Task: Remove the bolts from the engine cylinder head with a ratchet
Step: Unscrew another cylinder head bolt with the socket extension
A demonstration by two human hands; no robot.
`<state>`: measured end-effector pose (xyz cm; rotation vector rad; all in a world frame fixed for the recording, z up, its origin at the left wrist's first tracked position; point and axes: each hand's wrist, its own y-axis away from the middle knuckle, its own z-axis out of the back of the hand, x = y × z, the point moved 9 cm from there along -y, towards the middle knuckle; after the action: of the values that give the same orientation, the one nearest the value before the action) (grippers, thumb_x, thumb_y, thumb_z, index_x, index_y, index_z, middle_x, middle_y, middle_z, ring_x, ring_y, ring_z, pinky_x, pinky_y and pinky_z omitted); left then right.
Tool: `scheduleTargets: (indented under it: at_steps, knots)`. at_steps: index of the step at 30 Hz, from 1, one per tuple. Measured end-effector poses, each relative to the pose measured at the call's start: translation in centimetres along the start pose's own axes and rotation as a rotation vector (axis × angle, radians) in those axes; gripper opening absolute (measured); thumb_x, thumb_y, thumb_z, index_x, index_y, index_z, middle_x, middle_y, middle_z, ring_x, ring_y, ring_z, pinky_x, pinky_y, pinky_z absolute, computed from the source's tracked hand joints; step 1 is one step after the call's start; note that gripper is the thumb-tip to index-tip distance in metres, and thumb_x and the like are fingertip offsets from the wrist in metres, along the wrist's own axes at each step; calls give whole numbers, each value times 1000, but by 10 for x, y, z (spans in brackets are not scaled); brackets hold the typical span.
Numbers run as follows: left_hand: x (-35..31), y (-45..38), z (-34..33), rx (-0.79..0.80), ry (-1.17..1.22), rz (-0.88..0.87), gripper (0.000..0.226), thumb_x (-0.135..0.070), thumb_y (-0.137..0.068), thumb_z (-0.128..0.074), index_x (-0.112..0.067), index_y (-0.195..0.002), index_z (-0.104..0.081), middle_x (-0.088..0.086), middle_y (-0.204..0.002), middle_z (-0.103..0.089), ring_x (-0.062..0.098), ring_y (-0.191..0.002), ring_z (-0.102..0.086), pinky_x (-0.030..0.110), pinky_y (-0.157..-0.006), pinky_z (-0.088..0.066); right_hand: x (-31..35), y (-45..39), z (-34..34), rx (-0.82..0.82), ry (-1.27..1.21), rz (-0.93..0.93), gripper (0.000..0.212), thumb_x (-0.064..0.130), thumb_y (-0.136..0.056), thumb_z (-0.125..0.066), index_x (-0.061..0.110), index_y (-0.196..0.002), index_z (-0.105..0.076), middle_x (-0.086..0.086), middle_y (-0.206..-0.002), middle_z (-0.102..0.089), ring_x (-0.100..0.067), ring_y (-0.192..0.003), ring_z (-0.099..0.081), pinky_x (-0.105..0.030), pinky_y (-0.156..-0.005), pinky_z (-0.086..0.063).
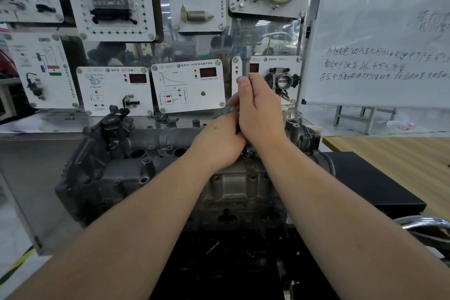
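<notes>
A grey engine cylinder head (pixel 136 168) lies across the bench in front of me. A silver ratchet (pixel 245 62) stands upright above its right part, its socket end pointing up. My right hand (pixel 260 109) grips the tool's shaft, thumb pressed near the top. My left hand (pixel 220 139) is curled just below and left of the right hand, against the lower part of the tool; its fingers are hidden behind the right hand. The tool's lower end and the bolt under it are hidden by both hands.
Behind the engine stand white display panels (pixel 187 85) with sensors and a throttle body (pixel 282 79). A whiteboard (pixel 379 39) with writing stands at the right. A black box (pixel 379 185) and a wooden tabletop (pixel 399 151) lie right of the engine. A chrome pipe (pixel 423 224) curves at lower right.
</notes>
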<state>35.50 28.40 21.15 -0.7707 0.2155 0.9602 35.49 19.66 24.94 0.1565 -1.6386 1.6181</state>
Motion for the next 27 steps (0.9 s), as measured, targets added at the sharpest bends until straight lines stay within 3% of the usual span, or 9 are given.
scheduleTargets:
  at_steps: [3, 6, 8, 10, 13, 17, 21, 24, 27]
  knots:
    - [3, -1, -1, -5, -29, 3, 22, -15, -93, -49, -34, -83, -47, -3, -80, -63, 17, -69, -62, 41, -62, -53, -3, 1, -2, 3, -52, -29, 28, 39, -102, -39, 24, -88, -58, 3, -71, -70, -13, -72, -67, -43, -73, -56]
    - [5, -4, -2, -11, -46, 11, 14, -17, -94, -50, -29, -101, -50, -7, -83, -61, 15, -70, -60, 37, -61, -51, -1, 3, -1, 0, -63, -22, 34, 46, -100, -39, 22, -88, -61, 4, -74, -71, -12, -74, -67, -43, -76, -55]
    - [4, -4, -2, -9, -35, 4, 16, -19, -93, -51, -32, -101, -47, -12, -82, -59, 12, -70, -59, 34, -60, -48, 5, 1, 1, 0, -69, -13, 33, 46, -99, -41, 23, -87, -61, 7, -77, -70, -12, -73, -66, -43, -75, -55]
    - [6, -4, -2, -6, -1, 20, 6, -28, -94, -54, -29, -99, -52, -8, -85, -63, 17, -77, -62, 38, -69, -54, 15, -4, 8, -17, -114, -8, 27, 48, -99, -43, 31, -89, -61, 12, -78, -69, -9, -70, -66, -33, -68, -56]
    - [11, -5, -3, 0, 31, 45, 13, -45, -97, -55, -32, -99, -54, -11, -88, -64, 15, -84, -64, 40, -78, -55, 34, -20, 17, -49, -179, -24, 29, 44, -101, -44, 29, -84, -61, 14, -71, -67, -5, -61, -65, -17, -57, -50]
    - [11, -6, -6, 16, -27, 43, 20, -48, -98, -51, -31, -87, -51, -9, -81, -61, 10, -73, -59, 36, -69, -53, 33, -29, 6, -24, -285, -207, 36, 32, -102, -36, 21, -78, -60, 8, -59, -56, -12, -56, -52, -35, -59, -42]
    - [9, -2, -8, 33, 40, 32, 26, -37, -100, -50, -28, -75, -47, -8, -68, -53, 10, -61, -48, 33, -62, -42, 23, -24, 7, -126, -461, -326, 38, 38, -96, -38, 22, -64, -52, 8, -53, -40, -11, -48, -33, -31, -49, -28]
    - [8, -1, -7, 44, 48, 28, 27, -34, -102, -50, -32, -75, -48, -8, -74, -55, 15, -71, -52, 37, -69, -47, 24, -28, -7, 65, -576, -385, 40, 45, -101, -41, 21, -69, -47, 4, -52, -33, -14, -45, -21, -26, -45, -18]
    - [13, -2, -6, 43, 40, 46, 18, -37, -101, -53, -22, -94, -61, -3, -84, -63, 18, -78, -59, 34, -65, -47, 26, -28, -15, 210, -550, -443, 32, 40, -103, -41, 18, -80, -45, 2, -52, -36, -15, -46, -21, -29, -47, -17]
